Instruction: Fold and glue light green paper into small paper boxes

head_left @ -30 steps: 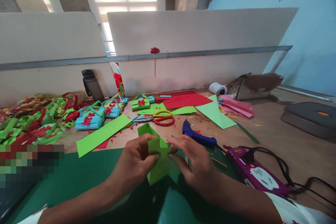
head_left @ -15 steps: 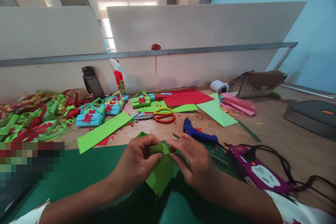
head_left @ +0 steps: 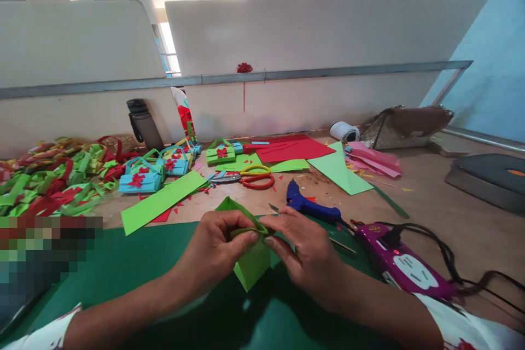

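Note:
A folded light-green paper piece (head_left: 252, 267), shaped like a small open bag, is held up above the green mat (head_left: 164, 306). My left hand (head_left: 223, 243) pinches its upper edge between thumb and fingers. At the right end of that edge, my right hand (head_left: 303, 249) pinches too, its fingertips close to the left ones. The fingers hide part of the top fold. Just beyond my right hand lies a blue glue gun (head_left: 311, 205). A thin pointed metal tool (head_left: 342, 246) shows partly behind that hand.
Scissors (head_left: 256, 176) lie beyond the mat, near a green paper strip (head_left: 164, 202) and red paper sheets (head_left: 295, 149). Small paper bags (head_left: 141, 179) and a heap of paper pieces (head_left: 61, 180) fill the left. A purple power strip (head_left: 406, 262) with cables is at right.
The top of the green paper piece now gapes open wider, and its back edge stands higher. Both hands keep pinching its edge in nearly the same place. The view has tilted slightly.

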Available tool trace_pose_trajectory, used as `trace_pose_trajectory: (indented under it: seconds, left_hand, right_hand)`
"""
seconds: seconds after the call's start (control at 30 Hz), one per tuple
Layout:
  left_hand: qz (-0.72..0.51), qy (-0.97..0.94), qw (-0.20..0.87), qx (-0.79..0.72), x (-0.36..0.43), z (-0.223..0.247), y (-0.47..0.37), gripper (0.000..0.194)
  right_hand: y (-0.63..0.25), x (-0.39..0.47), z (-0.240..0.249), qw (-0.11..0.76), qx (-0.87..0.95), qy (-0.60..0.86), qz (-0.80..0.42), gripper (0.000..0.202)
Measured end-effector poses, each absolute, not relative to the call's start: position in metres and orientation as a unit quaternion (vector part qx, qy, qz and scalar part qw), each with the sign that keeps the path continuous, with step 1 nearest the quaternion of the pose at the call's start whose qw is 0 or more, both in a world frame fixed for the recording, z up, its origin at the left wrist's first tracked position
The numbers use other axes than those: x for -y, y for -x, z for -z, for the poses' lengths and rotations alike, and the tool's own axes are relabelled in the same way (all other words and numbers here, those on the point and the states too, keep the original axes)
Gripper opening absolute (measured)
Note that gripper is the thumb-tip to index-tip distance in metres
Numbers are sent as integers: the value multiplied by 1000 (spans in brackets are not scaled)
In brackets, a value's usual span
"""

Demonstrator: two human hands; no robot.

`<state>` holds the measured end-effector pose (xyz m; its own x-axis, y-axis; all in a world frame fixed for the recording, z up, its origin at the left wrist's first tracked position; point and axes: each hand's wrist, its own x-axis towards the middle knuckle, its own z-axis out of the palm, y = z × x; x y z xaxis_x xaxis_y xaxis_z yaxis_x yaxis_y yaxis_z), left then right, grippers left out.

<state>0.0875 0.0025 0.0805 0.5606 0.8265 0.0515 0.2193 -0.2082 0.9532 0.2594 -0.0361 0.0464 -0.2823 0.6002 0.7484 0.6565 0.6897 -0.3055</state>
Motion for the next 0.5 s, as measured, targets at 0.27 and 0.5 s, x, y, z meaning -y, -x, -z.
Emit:
trace_pose_trajectory:
  seconds: [0.27,0.5]
  left_hand:
    - [-341,-695,532,-344,-1,-79,-89,15]
    - [-328,-695,536,-350,-1,-76,-88,14]
  right_hand:
    - [-259,38,-58,471,727,466,-180,18]
    - [-259,36,-59,471,680,476,-297,17]
